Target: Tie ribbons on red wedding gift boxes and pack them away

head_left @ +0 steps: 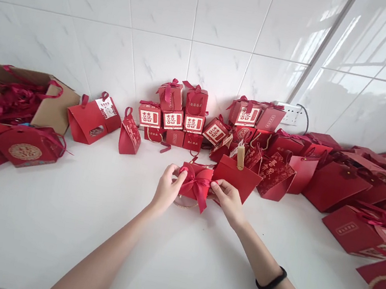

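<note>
Head view: Fingers Work a Red Ribbon Bow

At the center of the frame, the left hand (167,187) and right hand (230,201) each appear to pinch a loop of the bow (196,181), thumbs against fingertips. The small red box (187,191) sits between them. The step looks like evening the loops; the next move likely calls for a gentle, balanced pull. Beyond, stacked boxes (174,120) stand before a tiled wall (225,65).

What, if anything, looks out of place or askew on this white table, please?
A small red cardboard box with a white label sits tilted beside a stack of similar red cardboard boxes, which sit roughly level. I see no clear spill or damage.
</note>
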